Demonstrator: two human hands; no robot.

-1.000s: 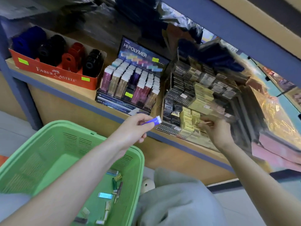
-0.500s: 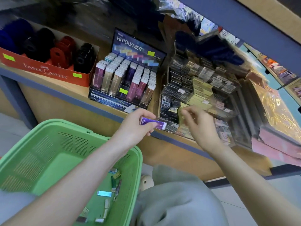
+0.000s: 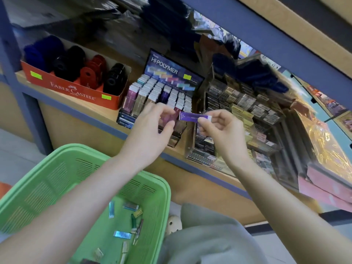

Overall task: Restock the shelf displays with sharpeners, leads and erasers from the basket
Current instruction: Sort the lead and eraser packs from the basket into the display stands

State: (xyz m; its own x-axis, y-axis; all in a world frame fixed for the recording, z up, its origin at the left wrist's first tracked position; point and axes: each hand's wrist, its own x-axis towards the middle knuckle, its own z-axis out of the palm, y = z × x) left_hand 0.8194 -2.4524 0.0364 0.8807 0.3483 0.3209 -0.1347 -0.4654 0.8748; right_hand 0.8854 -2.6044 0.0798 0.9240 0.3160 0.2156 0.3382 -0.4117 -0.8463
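Observation:
A slim purple lead case with a white cap is level in front of the shelf. My right hand pinches its capped end between thumb and fingers. My left hand is just left of the case's other end, thumb and forefinger apart with nothing clearly between them. Behind both hands stands the Hi-Polymer display, with rows of upright cases. The green basket sits low on the left, holding several small loose packs.
A red Faber-Castell box of round sharpeners stands at the shelf's left. A clear tiered rack of black and yellow lead packs stands right of the display. A blue upright post and the shelf's front edge border the space.
My right hand came left from the clear rack and took the purple case's capped end. My left hand rose toward the display with the case and loosened its hold.

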